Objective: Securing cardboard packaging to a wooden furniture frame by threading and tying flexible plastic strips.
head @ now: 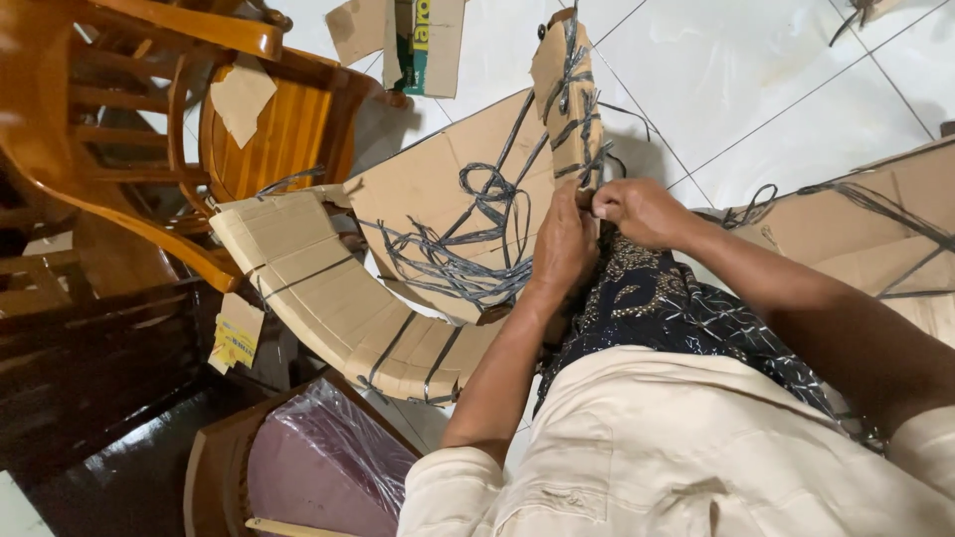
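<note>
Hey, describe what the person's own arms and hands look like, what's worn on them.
Both forearms are bare, and so are the left hand and right hand: no gloves, and no rings, watch or bracelet that I can see. Short cream sleeves end above the elbows, part of a plain cream shirt with stitched seams. No markings show on the fabric.

Left hand and right hand together, fingers pinched, forearms extended forward

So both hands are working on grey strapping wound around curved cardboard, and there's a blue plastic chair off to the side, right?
Not quite. The head view shows the chair is orange-brown wood, not blue plastic. The rest holds: left hand and right hand meet at the grey strapping on the curved cardboard.
</note>
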